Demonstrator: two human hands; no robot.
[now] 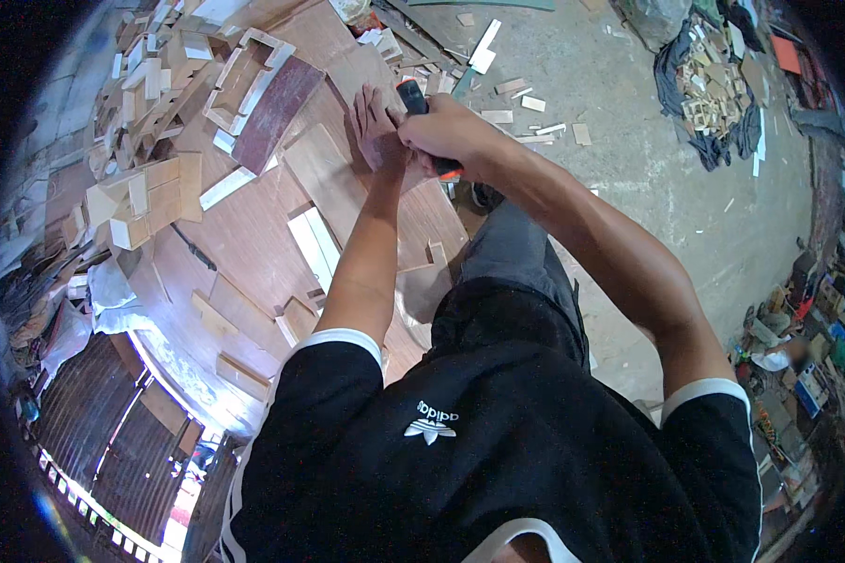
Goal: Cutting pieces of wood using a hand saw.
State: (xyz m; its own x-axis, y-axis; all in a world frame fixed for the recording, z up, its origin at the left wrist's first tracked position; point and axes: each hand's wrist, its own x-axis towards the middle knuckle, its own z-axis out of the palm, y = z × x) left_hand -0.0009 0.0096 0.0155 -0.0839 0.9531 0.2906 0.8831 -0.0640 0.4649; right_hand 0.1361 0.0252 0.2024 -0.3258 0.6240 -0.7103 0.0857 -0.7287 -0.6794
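My left hand (377, 131) lies flat on a board at the table's far right edge, its fingers stretched out and slightly apart. Beside it, my right hand (446, 131) is closed around a tool with a black-and-orange handle (411, 97). One end of the handle sticks up past my fist, and an orange bit shows below it. The working part of the tool is hidden, so its kind cannot be told. Below my left wrist lies a pale wooden board (324, 178).
Several small wooden frames (155, 202) and a dark red panel (277, 113) crowd the table's left side. A white strip (315, 246) lies near my left forearm. Wood offcuts (532, 102) litter the concrete floor, and a dark sack of scraps (667, 94) stands at the far right.
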